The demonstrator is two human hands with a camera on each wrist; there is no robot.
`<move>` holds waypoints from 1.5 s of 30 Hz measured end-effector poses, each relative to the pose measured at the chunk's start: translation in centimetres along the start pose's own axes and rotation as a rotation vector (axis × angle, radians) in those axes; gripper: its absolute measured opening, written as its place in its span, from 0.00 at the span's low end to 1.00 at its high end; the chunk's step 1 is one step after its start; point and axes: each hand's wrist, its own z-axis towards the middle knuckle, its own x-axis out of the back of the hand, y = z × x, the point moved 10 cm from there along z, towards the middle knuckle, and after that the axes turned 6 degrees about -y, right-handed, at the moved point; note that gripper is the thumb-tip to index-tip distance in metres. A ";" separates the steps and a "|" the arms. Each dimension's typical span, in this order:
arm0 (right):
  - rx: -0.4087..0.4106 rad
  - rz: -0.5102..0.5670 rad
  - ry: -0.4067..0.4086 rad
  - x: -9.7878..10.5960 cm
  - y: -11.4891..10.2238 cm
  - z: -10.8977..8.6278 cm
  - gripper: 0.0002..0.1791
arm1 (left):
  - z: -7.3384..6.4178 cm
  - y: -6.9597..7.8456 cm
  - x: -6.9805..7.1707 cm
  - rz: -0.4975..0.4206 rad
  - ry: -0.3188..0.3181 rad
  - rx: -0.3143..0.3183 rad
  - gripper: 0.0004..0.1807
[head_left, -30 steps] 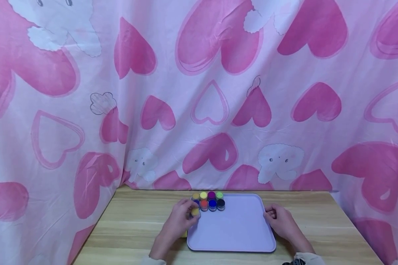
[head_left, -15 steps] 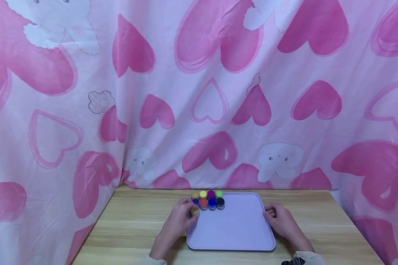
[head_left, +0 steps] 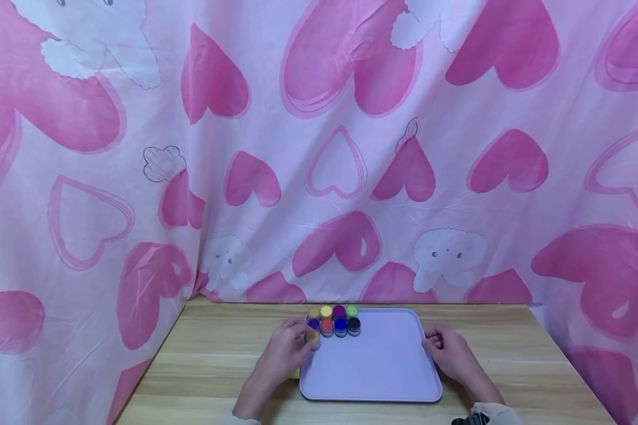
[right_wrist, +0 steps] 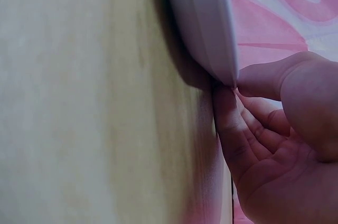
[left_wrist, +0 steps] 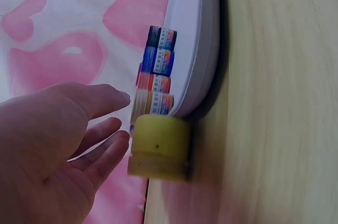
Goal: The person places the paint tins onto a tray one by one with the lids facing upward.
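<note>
Small paint jars with coloured lids stand in two rows at the far left corner of the lilac tray (head_left: 372, 366), among them a black-lidded jar (head_left: 354, 326) and an orange-red one (head_left: 326, 327). Nearer me, a jar with a dull gold lid (head_left: 312, 338) sits by the tray's left edge. My left hand (head_left: 285, 349) is beside that jar; in the left wrist view a gap shows between its loosely bent fingers and the jar (left_wrist: 150, 102). At the opposite edge, my right hand (head_left: 451, 353) pinches the tray rim between thumb and fingers.
A larger yellow container (left_wrist: 161, 147) stands on the wooden table (head_left: 207, 366) just outside the tray's left side, mostly behind my left wrist in the head view. A pink heart-patterned curtain (head_left: 329, 177) hangs behind the table and along both sides.
My left fingers have let go of the gold-lidded jar and drawn back slightly to the left, so more of the blue-violet lid behind it shows. My right hand stays on the rim.
</note>
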 end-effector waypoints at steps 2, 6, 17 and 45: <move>0.002 -0.001 -0.001 0.0 0.0 0.0 0.10 | -0.3 -0.3 0.3 -0.011 -0.009 0.014 0.08; 0.009 -0.010 0.006 0.1 0.1 0.1 0.10 | -0.9 -1.1 0.8 -0.037 -0.028 0.058 0.08; 0.013 -0.019 0.010 0.1 0.3 0.2 0.10 | -2.7 -4.0 1.4 -0.121 -0.079 0.138 0.05; 0.015 -0.020 0.011 0.0 0.2 0.3 0.11 | -6.4 -5.2 0.3 -0.328 -0.340 0.105 0.12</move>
